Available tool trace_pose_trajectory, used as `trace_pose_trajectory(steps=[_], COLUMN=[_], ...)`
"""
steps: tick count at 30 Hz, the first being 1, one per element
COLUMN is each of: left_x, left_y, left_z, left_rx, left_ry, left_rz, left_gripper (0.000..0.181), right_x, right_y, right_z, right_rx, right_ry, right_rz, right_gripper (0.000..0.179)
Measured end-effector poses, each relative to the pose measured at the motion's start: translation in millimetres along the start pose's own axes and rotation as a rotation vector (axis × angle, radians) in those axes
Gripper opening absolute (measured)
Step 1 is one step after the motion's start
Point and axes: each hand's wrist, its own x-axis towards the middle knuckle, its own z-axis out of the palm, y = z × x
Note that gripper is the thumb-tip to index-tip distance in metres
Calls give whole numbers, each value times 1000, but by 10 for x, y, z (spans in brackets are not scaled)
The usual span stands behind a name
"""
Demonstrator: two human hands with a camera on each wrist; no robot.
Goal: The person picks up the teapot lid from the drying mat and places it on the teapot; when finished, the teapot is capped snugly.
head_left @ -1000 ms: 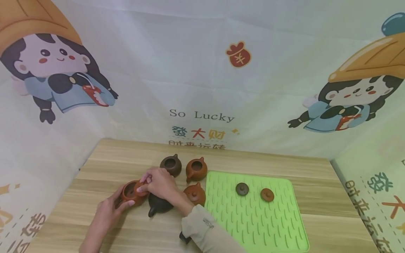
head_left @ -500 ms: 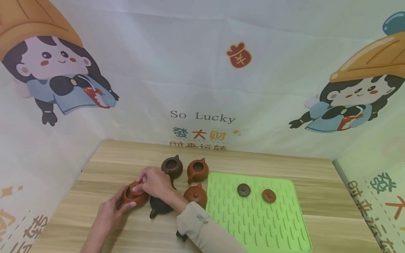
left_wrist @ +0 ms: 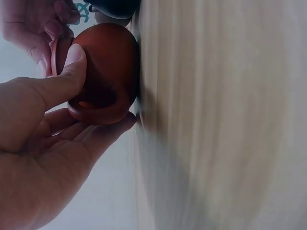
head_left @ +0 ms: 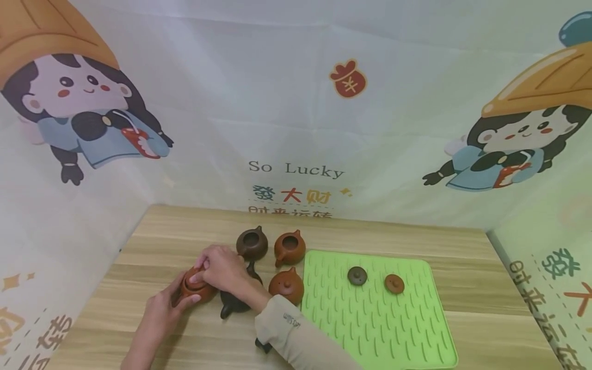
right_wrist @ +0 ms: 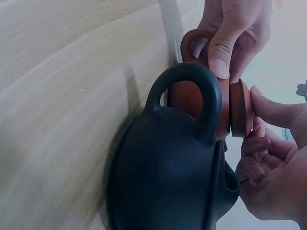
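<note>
At the left of the table in the head view, my left hand (head_left: 159, 311) grips a reddish-brown clay teapot (left_wrist: 112, 62), thumb on its upper side near the handle. My right hand (head_left: 226, 270) pinches a matching teapot lid (right_wrist: 241, 108) at the teapot's mouth. A dark strip of the opening shows beside the lid in the head view; whether the lid touches the rim I cannot tell. Close beside my right hand stands a black teapot (right_wrist: 163, 167), partly hidden by my right forearm in the head view.
Behind are a dark brown teapot (head_left: 252, 244) and an orange-brown teapot (head_left: 290, 249), both lidless. A lidded orange-brown teapot (head_left: 287, 288) stands nearer. On the green mat (head_left: 379, 329) lie a dark lid (head_left: 357, 276) and an orange-brown lid (head_left: 394, 283). A black object (head_left: 262, 346) peeks from under the right sleeve.
My right hand has shifted slightly left with the lid, bringing it from the opening's right side further over the teapot's mouth. My left hand keeps its grip on the teapot.
</note>
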Motion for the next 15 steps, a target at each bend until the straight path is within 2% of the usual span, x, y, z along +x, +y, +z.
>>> trace_pose_trajectory(steps=[6,15], left_x=[-2,-9], left_y=[-32,-12], left_z=[19,8], left_rx=[1,-6], left_ry=[7,12], left_rz=[2,2], left_gripper=[85,85], right_x=[-24,-23], right_y=[-16,-46], right_z=[25,44], right_rx=[5,-51], right_ry=[2,7], right_rz=[-3,-43], right_gripper=[20,19])
